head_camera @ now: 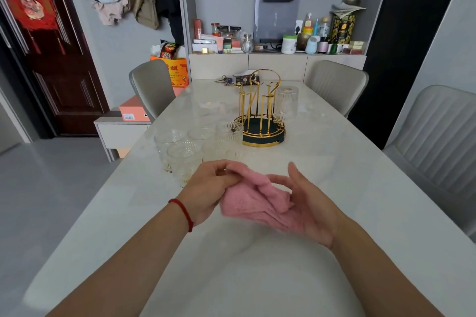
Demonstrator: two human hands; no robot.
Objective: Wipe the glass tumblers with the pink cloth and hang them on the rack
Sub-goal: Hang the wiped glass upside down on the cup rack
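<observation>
Head view — cloth: pink cloth [253, 201] held above the tabletop [347, 188], between both hands.
Left hand [213, 188]: fingers curled, pinching the cloth's upper edge.
Right hand [306, 203]: spread, palm up under the cloth.
Tumblers: cluster of glass tumblers [198, 147] beside the rack [260, 116]; one tumbler [286, 103] hangs inverted.
Technique — spread cloth flat over palm first, so it lines the next tumbler fully.

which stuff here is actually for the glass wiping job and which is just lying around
For the job:
pink cloth, pinched by the left hand and lying across the open right hand
upright glass tumblers grouped on the table
gold rack
hung tumbler, upside down on the rack

Just lying about:
keys
dark box
grey chairs
</observation>
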